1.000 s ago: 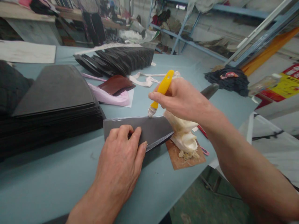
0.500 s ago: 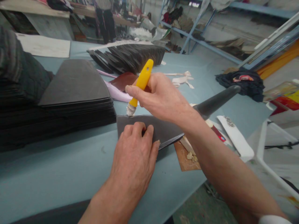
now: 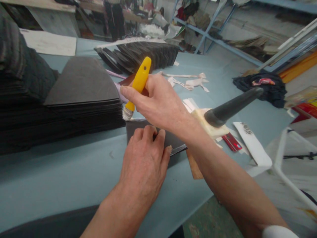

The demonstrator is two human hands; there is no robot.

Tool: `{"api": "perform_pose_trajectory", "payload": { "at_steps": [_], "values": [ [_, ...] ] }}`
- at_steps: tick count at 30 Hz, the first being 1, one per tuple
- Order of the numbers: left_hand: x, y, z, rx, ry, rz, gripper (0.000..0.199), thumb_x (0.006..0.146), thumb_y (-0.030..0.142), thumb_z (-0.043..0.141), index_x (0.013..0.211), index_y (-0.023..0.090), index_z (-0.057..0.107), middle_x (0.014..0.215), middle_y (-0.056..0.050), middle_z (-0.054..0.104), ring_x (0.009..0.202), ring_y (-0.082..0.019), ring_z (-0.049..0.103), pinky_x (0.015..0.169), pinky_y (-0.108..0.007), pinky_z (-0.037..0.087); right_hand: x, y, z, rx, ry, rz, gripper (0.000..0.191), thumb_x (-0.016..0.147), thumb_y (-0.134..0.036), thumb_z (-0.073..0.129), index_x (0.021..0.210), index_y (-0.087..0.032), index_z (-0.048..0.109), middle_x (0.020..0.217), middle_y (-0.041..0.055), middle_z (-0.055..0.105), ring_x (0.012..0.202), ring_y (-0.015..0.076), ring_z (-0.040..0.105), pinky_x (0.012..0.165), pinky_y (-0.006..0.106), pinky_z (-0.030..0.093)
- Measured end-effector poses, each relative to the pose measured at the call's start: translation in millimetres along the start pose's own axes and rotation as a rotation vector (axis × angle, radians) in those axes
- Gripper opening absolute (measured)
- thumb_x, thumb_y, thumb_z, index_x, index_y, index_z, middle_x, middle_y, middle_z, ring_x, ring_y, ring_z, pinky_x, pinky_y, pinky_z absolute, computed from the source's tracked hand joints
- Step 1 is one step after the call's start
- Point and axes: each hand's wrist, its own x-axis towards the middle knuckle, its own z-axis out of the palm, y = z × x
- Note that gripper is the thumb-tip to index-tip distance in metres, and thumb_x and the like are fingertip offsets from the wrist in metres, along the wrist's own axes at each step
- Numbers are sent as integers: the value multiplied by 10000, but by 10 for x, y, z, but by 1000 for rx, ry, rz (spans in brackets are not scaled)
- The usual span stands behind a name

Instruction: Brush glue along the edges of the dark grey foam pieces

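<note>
A yellow-handled brush [image 3: 140, 79] is pinched in my right hand [image 3: 160, 100], its whitish bristles touching the far left corner of a dark grey sheet stack [image 3: 135, 126]. My left hand [image 3: 146, 155] presses down on that small stack with bent fingers, the thumb lying along its near side. White residue lines the far edge of the stack. Just to the left stands a tall pile of dark grey panels [image 3: 84, 82]. Part of the small stack is hidden under my right wrist.
Fanned black pieces [image 3: 148, 54] lie at the back of the blue table [image 3: 74, 172]. To the right are a black cone-shaped object [image 3: 232, 107] on a cream block, a red card [image 3: 231, 142], a white strip [image 3: 252, 143] and dark cloth [image 3: 260, 86]. A person stands far behind.
My right hand and the brush have moved left along the far edge to its corner. The cream block under the black cone has come into view. My left hand stays on the stack.
</note>
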Motion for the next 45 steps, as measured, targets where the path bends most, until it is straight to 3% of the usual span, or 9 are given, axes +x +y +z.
{"api": "perform_pose_trajectory", "payload": {
  "at_steps": [5, 9, 14, 19, 27, 37, 45],
  "values": [
    [-3, -2, -1, -8, -16, -1, 265, 1025, 302, 514, 1160, 164, 695, 1169, -156, 650, 1027, -338, 583, 947, -578, 578, -32, 10, -16, 130, -3, 30, 536, 1020, -534, 696, 647, -224, 466, 623, -50, 454, 662, 124, 428, 583, 296, 356],
    [0, -5, 2, -17, 14, 16, 323, 1043, 307, 489, 1216, 148, 711, 1167, -160, 656, 1019, -328, 578, 958, -565, 569, -105, 27, -140, 269, 97, 28, 457, 1017, -516, 717, 698, -228, 562, 627, -51, 529, 624, 120, 481, 561, 279, 389],
    [28, -23, -52, -10, -36, 21, 425, 1022, 428, 586, 1297, 135, 723, 1185, -169, 659, 1073, -344, 606, 1024, -572, 559, -316, 96, -373, 324, 247, 40, 496, 938, -685, 735, 759, -230, 647, 622, -45, 552, 575, 108, 496, 531, 259, 405],
    [93, -122, -109, 64, -125, 52, 674, 839, 534, 809, 1380, 148, 697, 1290, -183, 646, 1127, -366, 624, 1041, -535, 550, -692, 248, -578, 345, 396, 58, 590, 872, -809, 709, 768, -231, 646, 610, -45, 545, 552, 99, 503, 507, 244, 415],
    [225, -356, -188, 21, -230, 147, 782, 824, 638, 698, 1456, 182, 638, 1341, -151, 646, 1182, -340, 635, 1064, -466, 522, -1486, 340, -827, 362, 554, 168, 516, 864, -759, 758, 839, -247, 701, 597, -55, 530, 504, 104, 495, 481, 265, 436],
    [284, -288, -300, -17, -315, 58, 871, 772, 698, 647, 1472, 180, 634, 1336, -167, 635, 1237, -358, 616, 1108, -490, 489, -2182, 532, -899, 478, 670, 314, 420, 853, -652, 825, 825, -239, 751, 585, -50, 577, 484, 92, 502, 457, 228, 424],
    [296, -296, -316, -2, -312, 88, 828, 799, 695, 624, 1447, 181, 646, 1323, -168, 656, 1239, -353, 621, 1104, -465, 498, -2385, 564, -812, 544, 679, 355, 413, 855, -639, 832, 838, -231, 764, 574, -49, 579, 485, 94, 508, 466, 222, 452]
  ]
}}
